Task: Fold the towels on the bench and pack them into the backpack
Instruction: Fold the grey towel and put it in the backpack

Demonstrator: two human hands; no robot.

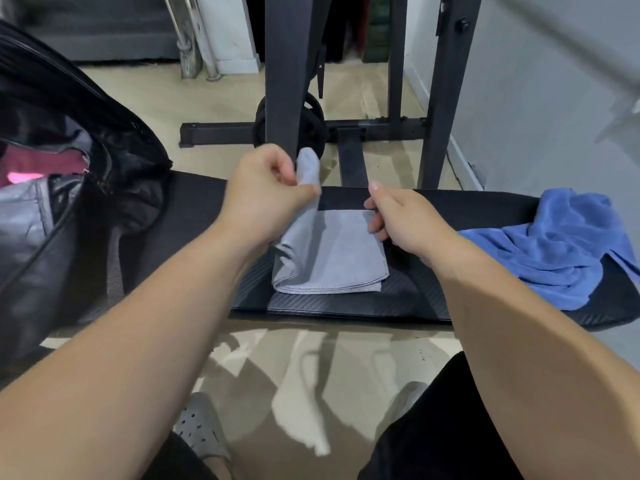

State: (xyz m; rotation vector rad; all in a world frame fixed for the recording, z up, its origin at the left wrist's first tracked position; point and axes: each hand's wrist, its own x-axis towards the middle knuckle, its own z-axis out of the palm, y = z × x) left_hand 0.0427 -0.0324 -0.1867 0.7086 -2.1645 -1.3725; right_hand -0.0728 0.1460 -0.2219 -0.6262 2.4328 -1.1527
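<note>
A grey towel (332, 254) lies folded in the middle of the black bench (433, 303). My left hand (266, 199) pinches its left edge and lifts that part up off the bench. Just right of the towel's far corner, my right hand (398, 216) hovers with fingers loosely curled and nothing in them. A crumpled blue towel (554, 247) rests on the bench's right end. The black backpack (69, 188) stands open at the left, with pink and grey items inside.
A black weight rack frame (287, 81) with a weight plate (311, 123) stands behind the bench. A grey wall runs along the right. My feet in grey shoes (201, 431) are on the beige floor below the bench.
</note>
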